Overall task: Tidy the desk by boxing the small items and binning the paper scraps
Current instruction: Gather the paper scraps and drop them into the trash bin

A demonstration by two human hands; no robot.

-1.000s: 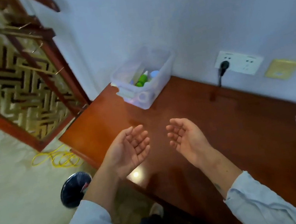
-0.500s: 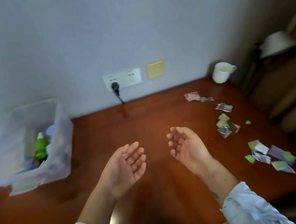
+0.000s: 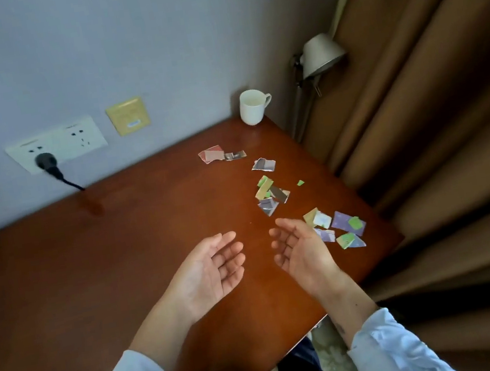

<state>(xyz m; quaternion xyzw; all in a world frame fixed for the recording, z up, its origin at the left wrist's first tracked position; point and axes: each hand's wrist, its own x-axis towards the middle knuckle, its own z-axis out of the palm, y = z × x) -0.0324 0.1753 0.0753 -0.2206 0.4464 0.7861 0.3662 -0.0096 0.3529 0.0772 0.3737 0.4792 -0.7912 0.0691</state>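
Holding the left hand (image 3: 209,274) palm up over the red-brown desk (image 3: 106,271), fingers straight and slightly apart, gripping nothing. Holding the right hand (image 3: 302,253) just beside it at three o'clock, palm turning in toward the left one, fingers relaxed and gently bent, clasping nothing. Leaving a narrow gap between the two sets of fingertips.

Looking now at paper scraps (image 3: 268,210) lying strewn down the desk's right side. Spotting the nearest cluster (image 3: 344,224), purple and green bits, lying just beside the right hand at three o'clock, a piece or two tucking behind it from this angle. Finding a second heap (image 3: 266,188) of overlapping green, tan and grey, sitting at twelve o'clock from the right fingertips, close but apart. Catching a tiny green fleck (image 3: 300,182) lying alone at three o'clock of that heap. Moving on toward twelve: picking out a torn grey-white piece (image 3: 263,164), then a reddish scrap (image 3: 211,154) touching a small grey strip (image 3: 235,155) near the wall.

Noting a white mug (image 3: 253,107) standing upright in the far right corner, at one o'clock from the hands. Seeing a lamp (image 3: 321,54) and brown curtains (image 3: 436,123) beyond the desk edge at two and three o'clock, a socket (image 3: 69,139) with a black plug (image 3: 46,160) at ten, a yellow plate (image 3: 128,116) beside it.
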